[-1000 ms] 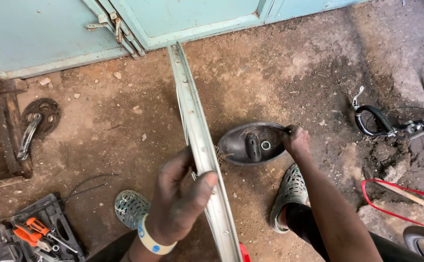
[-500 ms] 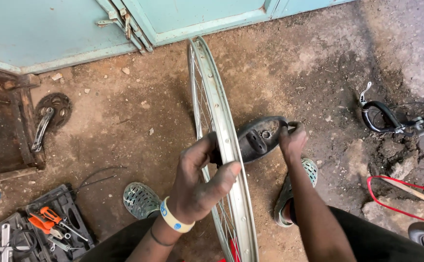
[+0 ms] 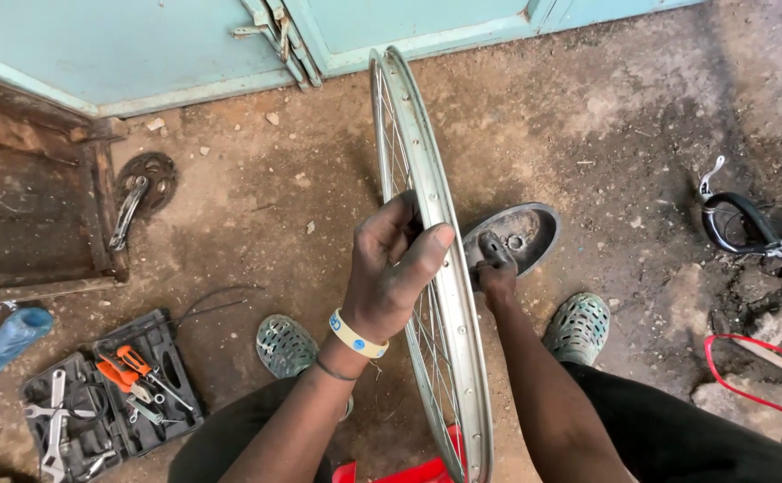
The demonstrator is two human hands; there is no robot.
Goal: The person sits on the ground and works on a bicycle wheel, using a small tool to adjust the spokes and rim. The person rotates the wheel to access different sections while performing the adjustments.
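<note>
Dirt floor is spreading beneath an open tool case lying nearest, at the left. Left hand is gripping the upright bicycle wheel rim at its middle. Just behind, right hand is closing on a tool inside the dark saddle. Farther back, turquoise doors are standing.

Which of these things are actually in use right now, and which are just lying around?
In use:
- silver spoked bicycle wheel rim, gripped by left hand
- right hand at dark oval metal dish

Lying about:
- open black tool case
- crank with chainring
- blue plastic bottle
- red frame
</note>
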